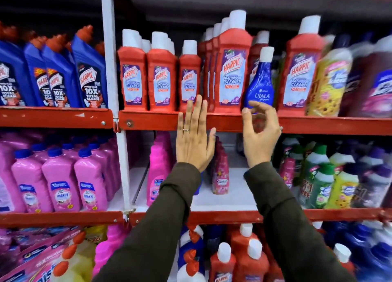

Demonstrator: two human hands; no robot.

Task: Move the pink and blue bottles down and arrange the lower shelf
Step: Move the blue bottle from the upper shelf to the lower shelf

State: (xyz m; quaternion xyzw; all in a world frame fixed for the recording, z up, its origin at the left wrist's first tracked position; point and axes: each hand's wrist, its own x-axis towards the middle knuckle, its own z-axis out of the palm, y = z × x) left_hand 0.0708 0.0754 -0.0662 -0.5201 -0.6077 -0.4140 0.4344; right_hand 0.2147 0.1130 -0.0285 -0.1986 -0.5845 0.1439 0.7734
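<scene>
The blue bottle [259,84] stands on the upper shelf [222,122] among red cleaner bottles [232,69]. The right hand [259,131], fingers loosely curled and empty, hovers just before its base. The left hand [194,137] is flat and spread. On the lower shelf [224,197], a pink bottle [158,171] stands partly hidden behind the left sleeve [161,222]. Bottles at far right are blurred.

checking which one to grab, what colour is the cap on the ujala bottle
White, on a deep blue Ujala bottle; seen in the head view, just above the right hand.

Red metal shelving [63,117] on white uprights [110,48].
</scene>
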